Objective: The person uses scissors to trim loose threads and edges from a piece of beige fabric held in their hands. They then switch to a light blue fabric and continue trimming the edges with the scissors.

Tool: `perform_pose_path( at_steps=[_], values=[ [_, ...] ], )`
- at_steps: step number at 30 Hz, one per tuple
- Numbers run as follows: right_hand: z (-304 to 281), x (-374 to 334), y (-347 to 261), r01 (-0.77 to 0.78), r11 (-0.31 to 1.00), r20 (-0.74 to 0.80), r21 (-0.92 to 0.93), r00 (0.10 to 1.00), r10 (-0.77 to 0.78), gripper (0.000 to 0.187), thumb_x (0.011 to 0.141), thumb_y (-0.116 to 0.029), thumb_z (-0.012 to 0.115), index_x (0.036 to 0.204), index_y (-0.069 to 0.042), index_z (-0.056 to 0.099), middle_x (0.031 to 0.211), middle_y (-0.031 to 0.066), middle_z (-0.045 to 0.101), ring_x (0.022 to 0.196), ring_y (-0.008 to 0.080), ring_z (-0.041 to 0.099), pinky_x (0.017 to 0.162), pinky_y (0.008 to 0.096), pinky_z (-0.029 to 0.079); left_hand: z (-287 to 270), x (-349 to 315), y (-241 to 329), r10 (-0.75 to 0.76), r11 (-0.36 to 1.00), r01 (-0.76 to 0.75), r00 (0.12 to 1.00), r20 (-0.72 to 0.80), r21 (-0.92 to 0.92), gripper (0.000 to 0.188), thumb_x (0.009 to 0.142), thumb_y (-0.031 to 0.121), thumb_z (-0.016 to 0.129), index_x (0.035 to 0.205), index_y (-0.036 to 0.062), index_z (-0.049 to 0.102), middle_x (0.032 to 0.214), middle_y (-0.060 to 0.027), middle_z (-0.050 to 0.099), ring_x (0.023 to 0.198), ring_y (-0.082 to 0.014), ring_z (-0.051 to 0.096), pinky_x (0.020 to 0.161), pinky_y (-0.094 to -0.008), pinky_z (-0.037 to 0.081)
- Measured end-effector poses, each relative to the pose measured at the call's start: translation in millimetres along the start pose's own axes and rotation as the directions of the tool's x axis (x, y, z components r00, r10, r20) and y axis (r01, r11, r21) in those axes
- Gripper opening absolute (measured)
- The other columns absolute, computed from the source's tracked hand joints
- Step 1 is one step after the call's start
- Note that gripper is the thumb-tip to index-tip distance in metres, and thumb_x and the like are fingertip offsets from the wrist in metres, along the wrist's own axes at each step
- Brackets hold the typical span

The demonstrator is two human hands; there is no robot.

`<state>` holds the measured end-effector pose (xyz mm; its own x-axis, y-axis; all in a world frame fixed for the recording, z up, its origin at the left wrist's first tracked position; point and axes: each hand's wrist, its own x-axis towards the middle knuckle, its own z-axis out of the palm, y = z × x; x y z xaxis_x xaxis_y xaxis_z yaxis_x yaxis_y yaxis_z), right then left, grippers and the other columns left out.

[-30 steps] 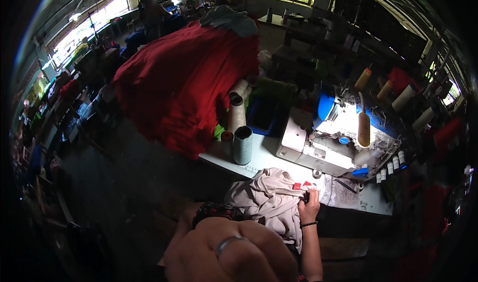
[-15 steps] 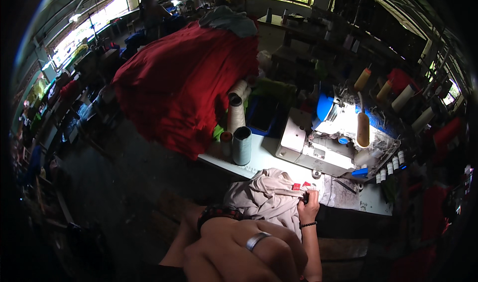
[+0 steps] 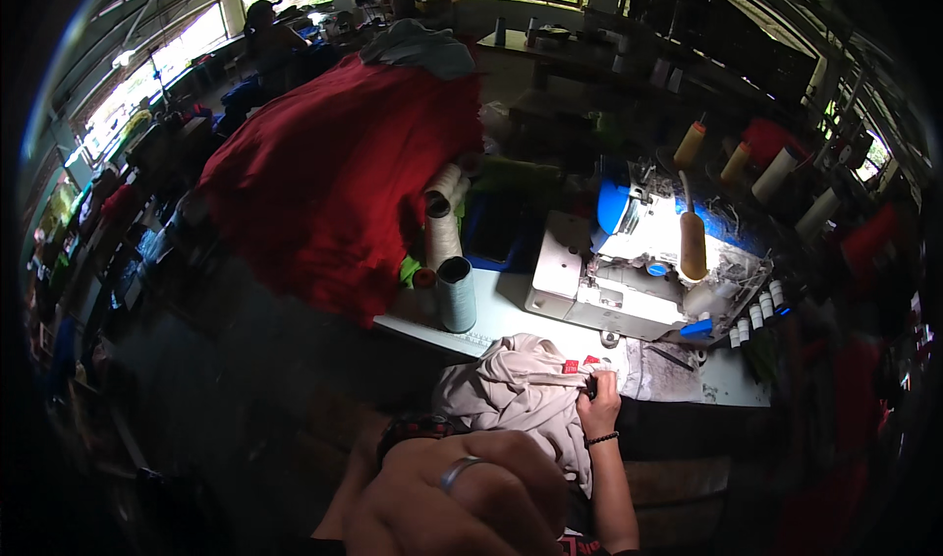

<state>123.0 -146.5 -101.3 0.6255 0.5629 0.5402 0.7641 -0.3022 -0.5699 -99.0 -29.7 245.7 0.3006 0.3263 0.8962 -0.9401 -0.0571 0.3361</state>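
Close in front of the camera, my left hand (image 3: 457,492) is raised with its fingers bent and a silver ring on one. Its fingertips are hidden, so what it may hold does not show. A crumpled beige garment (image 3: 521,384) with two small red labels (image 3: 572,366) lies at the front edge of the sewing table. At the garment's right side my right hand (image 3: 599,406), a dark bead bracelet on its wrist, is closed around a small black object (image 3: 591,387) too dark to name. Behind it stands a lit white sewing machine (image 3: 614,301).
Thread cones (image 3: 457,296) stand on the white table (image 3: 413,330) left of the machine. A large red cloth heap (image 3: 324,163) rises beyond them. A dark slim tool (image 3: 673,358) lies on a grey cloth (image 3: 653,379). Another person (image 3: 270,40) is at the far left.
The whole scene has shifted slightly left in view. My left hand sits a little lower and further left. My right hand keeps its place at the garment.
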Motion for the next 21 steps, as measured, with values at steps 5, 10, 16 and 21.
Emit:
perform_pose_path(
  at_steps=[5,10,16,21],
  values=[
    [-1.4,1.8,-1.7,0.002,1.000,-0.007,0.003,1.000,-0.002,0.027,0.064,0.004,0.055,0.090,-0.003,0.051,0.087,0.0151,0.051,0.075,0.0358,0.056,0.064,0.0413,0.046,-9.3,-8.4,2.8,0.117,0.987,-0.131,0.982,0.152,0.089,0.014,0.083,0.010,0.061,0.069,0.0122,0.061,0.082,0.0002,0.062,0.071,-0.0097,0.055,0.068,-0.0252,0.039],
    [-1.4,0.7,-1.8,-0.005,1.000,0.019,-0.007,1.000,0.006,0.029,0.064,0.006,0.055,0.091,-0.003,0.051,0.087,0.0152,0.051,0.074,0.0355,0.056,0.062,0.0404,0.047,-24.9,-33.1,-26.7,0.249,0.885,-0.326,0.935,0.254,0.333,0.007,0.078,0.013,0.065,0.077,0.0071,0.061,0.080,-0.0030,0.061,0.072,-0.0126,0.058,0.069,-0.0295,0.045],
    [-2.2,2.6,-4.6,0.013,1.000,0.028,-0.013,1.000,-0.012,0.029,0.065,0.004,0.056,0.092,-0.004,0.051,0.088,0.0142,0.052,0.077,0.0357,0.057,0.065,0.0413,0.047,-43.4,-67.3,-47.1,-0.253,0.684,-0.009,0.935,0.249,0.729,0.025,0.071,0.012,0.072,0.095,0.0105,0.064,0.093,-0.0036,0.059,0.073,-0.0169,0.058,0.070,-0.0317,0.047],
    [-15.1,7.6,-5.4,-0.087,0.996,0.097,0.025,0.992,0.084,0.022,0.069,0.000,0.058,0.090,-0.001,0.052,0.086,0.0155,0.052,0.076,0.0350,0.057,0.066,0.0395,0.047,-68.3,-126.3,-106.4,-0.658,0.396,0.119,0.728,0.192,0.910,0.021,0.082,0.020,0.064,0.100,0.0086,0.061,0.100,-0.0055,0.059,0.088,-0.0246,0.061,0.075,-0.0339,0.048]
  ],
)
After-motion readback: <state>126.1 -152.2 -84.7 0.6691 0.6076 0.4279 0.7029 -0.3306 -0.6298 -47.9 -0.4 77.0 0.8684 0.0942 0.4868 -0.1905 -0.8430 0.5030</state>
